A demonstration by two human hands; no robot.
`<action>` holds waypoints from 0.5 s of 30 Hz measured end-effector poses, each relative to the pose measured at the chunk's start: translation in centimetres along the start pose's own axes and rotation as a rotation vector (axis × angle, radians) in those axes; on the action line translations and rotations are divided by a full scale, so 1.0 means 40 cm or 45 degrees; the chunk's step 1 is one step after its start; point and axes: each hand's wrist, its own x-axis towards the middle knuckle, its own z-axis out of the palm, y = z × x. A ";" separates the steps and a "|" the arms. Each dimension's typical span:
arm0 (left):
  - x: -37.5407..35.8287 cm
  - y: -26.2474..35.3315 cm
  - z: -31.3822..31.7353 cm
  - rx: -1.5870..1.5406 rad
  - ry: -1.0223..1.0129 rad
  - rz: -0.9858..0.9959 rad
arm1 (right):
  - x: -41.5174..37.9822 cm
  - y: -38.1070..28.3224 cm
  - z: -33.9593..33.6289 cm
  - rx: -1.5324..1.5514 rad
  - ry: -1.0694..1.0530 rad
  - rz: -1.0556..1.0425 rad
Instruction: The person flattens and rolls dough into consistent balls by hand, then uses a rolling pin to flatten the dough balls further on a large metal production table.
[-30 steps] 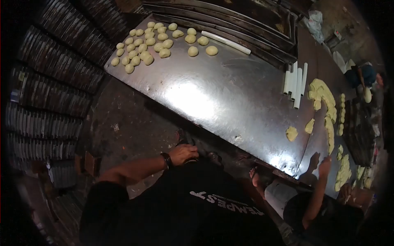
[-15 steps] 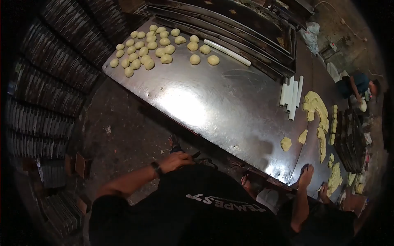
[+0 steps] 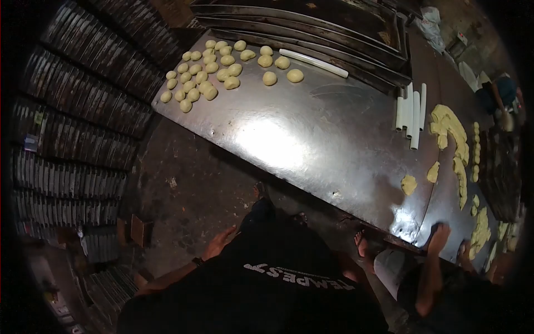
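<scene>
My left hand (image 3: 220, 242) hangs low beside my dark shirt, its fingers stretched out with nothing in them. It is over the floor, apart from the metal table (image 3: 334, 150). My right hand is not in view. On the far left part of the table lie many round dough balls (image 3: 200, 77). A white tube (image 3: 314, 63) lies beside them, and several more white tubes (image 3: 409, 114) lie together to the right. Flattened dough pieces (image 3: 409, 185) and a long strip of dough (image 3: 451, 127) rest on the right side.
Dark trays (image 3: 311, 33) are stacked along the table's back edge. Racks of dark trays (image 3: 72, 111) stand at left. At lower right, a co-worker's hand (image 3: 439, 238) is on the table near more dough (image 3: 479, 234). Another person (image 3: 498, 94) is at far right.
My left hand has moved from my waist down and to the left, and its fingers have straightened. The view has turned left, so the table appears further right.
</scene>
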 end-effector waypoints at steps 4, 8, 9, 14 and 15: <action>0.045 0.065 -0.086 -0.230 0.017 -0.034 | 0.037 0.010 -0.006 -0.319 0.233 -0.226; 0.293 0.171 -0.091 -0.493 -0.343 -0.158 | 0.129 -0.004 -0.016 -0.448 0.437 -0.464; 0.359 0.153 -0.057 -0.458 -0.460 -0.078 | 0.163 -0.031 -0.012 -0.191 0.463 -0.459; 0.554 0.068 -0.041 -0.407 -0.876 0.037 | 0.481 -0.046 -0.016 0.021 0.109 -0.359; 0.599 0.057 -0.058 -0.377 -0.866 0.176 | 0.513 -0.050 -0.024 -0.037 0.049 -0.292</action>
